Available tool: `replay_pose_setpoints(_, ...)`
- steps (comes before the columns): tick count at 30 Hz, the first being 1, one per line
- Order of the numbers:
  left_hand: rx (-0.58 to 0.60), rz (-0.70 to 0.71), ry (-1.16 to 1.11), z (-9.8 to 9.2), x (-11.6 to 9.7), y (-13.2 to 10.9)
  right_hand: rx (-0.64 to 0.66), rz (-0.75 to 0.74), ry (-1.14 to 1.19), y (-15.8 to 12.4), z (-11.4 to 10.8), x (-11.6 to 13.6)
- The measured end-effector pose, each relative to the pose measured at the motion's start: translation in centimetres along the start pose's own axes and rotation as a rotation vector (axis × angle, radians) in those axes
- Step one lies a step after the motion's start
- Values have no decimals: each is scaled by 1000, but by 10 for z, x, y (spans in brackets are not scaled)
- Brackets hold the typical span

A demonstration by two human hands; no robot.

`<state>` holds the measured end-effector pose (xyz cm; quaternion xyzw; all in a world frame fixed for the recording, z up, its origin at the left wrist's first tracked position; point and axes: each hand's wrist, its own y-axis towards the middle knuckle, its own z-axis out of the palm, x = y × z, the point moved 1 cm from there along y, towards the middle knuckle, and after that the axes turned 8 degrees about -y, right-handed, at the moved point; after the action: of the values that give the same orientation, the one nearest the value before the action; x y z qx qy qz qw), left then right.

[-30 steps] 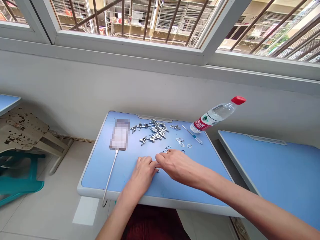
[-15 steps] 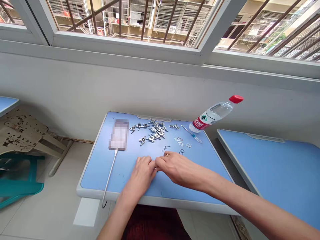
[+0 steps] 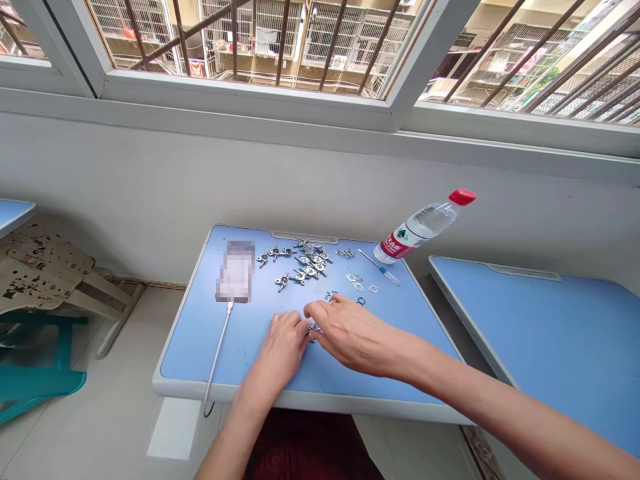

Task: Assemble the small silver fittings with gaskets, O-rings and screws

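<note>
A small silvery metal part (image 3: 315, 330) lies between my two hands near the front of the blue table, mostly hidden by fingers. My left hand (image 3: 284, 347) rests on the tabletop, its thumb and fingers closed on the part's left side. From the right, my right hand (image 3: 350, 333) arches over, thumb and forefinger bent around the same part. Tiny dark pieces (image 3: 329, 295) lie just beyond the right fingers, with a black rubber ring (image 3: 361, 301) beside them. Further back is a pile of silvery metal castings (image 3: 313, 260) with short stems.
Flat metal gaskets (image 3: 357, 287), screws (image 3: 346, 253) and a clear pen-like tube (image 3: 383, 269) lie at the right. A red-capped water bottle (image 3: 417, 230) stands behind them. At left, a blurred-out phone-like slab (image 3: 236, 273) has a white cable (image 3: 219, 353) over the table's front edge.
My right hand's forefinger has lifted and opened out from the thumb, so more of the metal part shows. My left hand stays nearly still. The view has shifted slightly.
</note>
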<state>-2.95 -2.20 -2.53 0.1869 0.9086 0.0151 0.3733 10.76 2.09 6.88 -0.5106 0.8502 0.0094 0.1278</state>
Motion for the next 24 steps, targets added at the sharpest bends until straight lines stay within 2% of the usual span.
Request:
replay_pose_setpoints(3, 11, -10, -3, -1, 0, 1, 11, -18, 15, -1, 1, -5)
replay_pose_setpoints(8, 14, -7, 51, -1, -2, 0, -41, -25, -57, 2, 17, -11)
replay_pose_setpoints(12, 1, -1, 68, 0, -1, 1, -17, -22, -123, 0, 10, -10)
replay_pose_setpoints(15, 1, 6, 68, 1, 0, 1, 28, -75, -90, -2, 2, -6)
replay_pose_setpoints(18, -5, -7, 56, 2, 0, 2, 46, -105, -60, -2, 4, 0)
replay_pose_setpoints(24, 5, 1, 31, -3, -2, 0, 66, -4, 42, 0, 11, 5)
